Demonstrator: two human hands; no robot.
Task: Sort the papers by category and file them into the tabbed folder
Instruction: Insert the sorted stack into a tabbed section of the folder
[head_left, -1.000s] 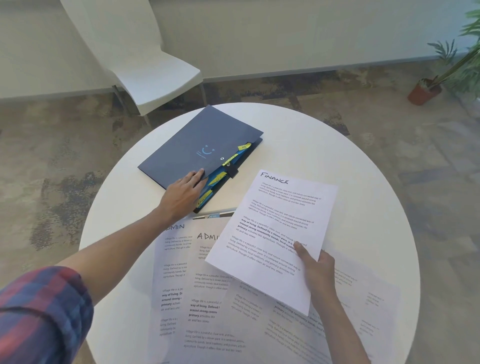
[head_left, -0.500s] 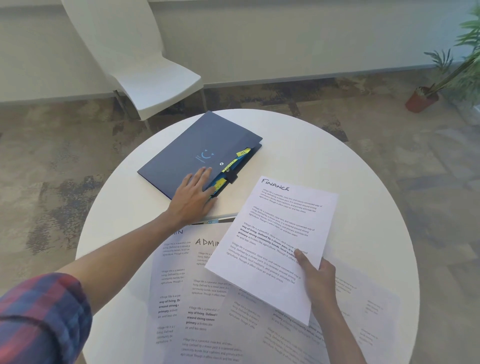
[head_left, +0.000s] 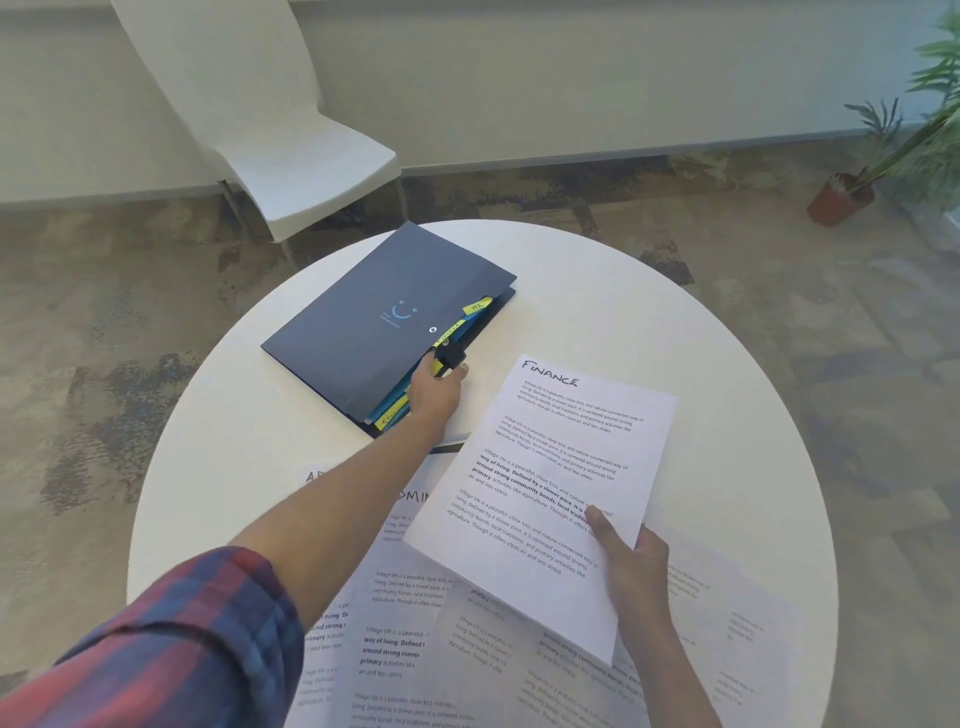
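A dark blue tabbed folder (head_left: 363, 332) lies on the far left part of the round white table (head_left: 701, 364), with yellow tabs along its right edge. My left hand (head_left: 434, 392) reaches to that edge, and its fingers pinch the folder's black strap closure (head_left: 450, 356). My right hand (head_left: 626, 558) holds a sheet headed FINANCE (head_left: 545, 483) by its lower right edge, raised above the other papers. Several printed sheets (head_left: 415, 649), two headed ADMIN, lie spread on the near part of the table.
A white chair (head_left: 291, 150) stands beyond the table at the far left. A potted plant (head_left: 852, 192) is on the floor at the far right. A dark pen-like object (head_left: 447, 448) peeks out beside my left wrist.
My left hand has moved from resting flat on the folder's cover to its right edge, where it now pinches the black strap. The FINANCE sheet has stayed in my right hand.
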